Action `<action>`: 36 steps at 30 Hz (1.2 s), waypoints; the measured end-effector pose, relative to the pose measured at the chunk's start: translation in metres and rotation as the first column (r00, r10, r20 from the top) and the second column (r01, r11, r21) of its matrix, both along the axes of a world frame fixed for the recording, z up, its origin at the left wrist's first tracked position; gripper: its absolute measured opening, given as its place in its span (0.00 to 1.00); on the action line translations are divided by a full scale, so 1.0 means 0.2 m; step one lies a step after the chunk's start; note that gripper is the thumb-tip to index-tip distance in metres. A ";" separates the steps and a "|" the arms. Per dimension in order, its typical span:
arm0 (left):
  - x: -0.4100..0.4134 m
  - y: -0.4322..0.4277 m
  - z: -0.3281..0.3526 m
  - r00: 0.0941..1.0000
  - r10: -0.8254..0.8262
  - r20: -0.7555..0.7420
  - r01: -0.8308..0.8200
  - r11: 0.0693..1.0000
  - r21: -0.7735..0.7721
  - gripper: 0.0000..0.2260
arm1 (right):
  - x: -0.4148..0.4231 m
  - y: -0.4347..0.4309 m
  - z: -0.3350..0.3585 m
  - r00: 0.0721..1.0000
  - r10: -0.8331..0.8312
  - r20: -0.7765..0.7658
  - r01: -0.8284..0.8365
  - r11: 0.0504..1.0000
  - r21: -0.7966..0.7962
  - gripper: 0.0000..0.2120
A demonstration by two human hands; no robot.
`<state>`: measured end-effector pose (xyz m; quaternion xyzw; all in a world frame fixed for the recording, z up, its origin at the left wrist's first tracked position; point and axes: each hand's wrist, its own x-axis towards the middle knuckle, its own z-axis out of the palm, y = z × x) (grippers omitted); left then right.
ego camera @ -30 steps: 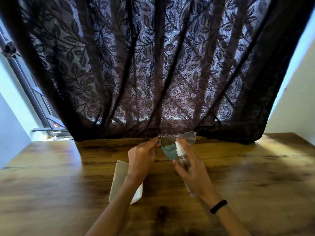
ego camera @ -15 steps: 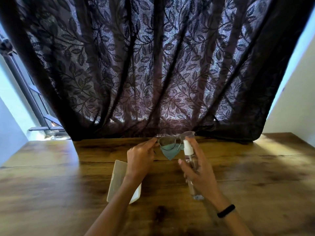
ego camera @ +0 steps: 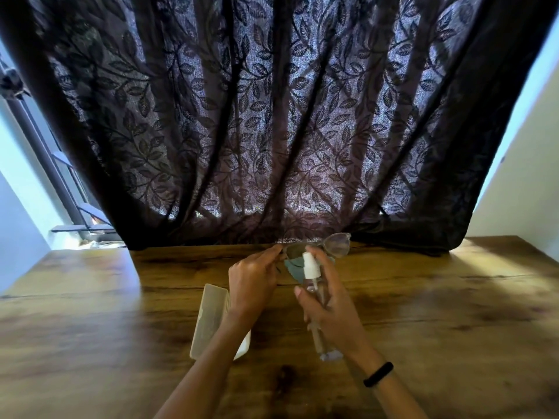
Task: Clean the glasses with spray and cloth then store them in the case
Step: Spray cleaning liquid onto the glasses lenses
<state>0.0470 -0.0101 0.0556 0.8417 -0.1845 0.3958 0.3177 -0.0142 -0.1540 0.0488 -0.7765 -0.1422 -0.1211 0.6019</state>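
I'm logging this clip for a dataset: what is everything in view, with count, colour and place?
glasses: 1, clear frame, held up over the table's far edge
cloth: 1, teal, just below the glasses, behind the bottle's nozzle
bottle: 1, clear with white nozzle, held up next to the glasses
case: 1, cream, on the table, partly under the left forearm
table: 1, brown wood, across the foreground
curtain: 1, dark, leaf pattern, behind the table
window frame: 1, dark grey, far left
wristband: 1, black, right wrist
left hand: 1, fingers pinch the glasses
right hand: 1, grips the bottle
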 end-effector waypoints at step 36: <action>0.01 0.05 -0.04 0.995 -0.098 -0.017 0.094 0.982 -0.166 0.10 | -0.04 -0.36 -0.13 0.862 -0.504 0.051 0.494 0.859 0.134 0.20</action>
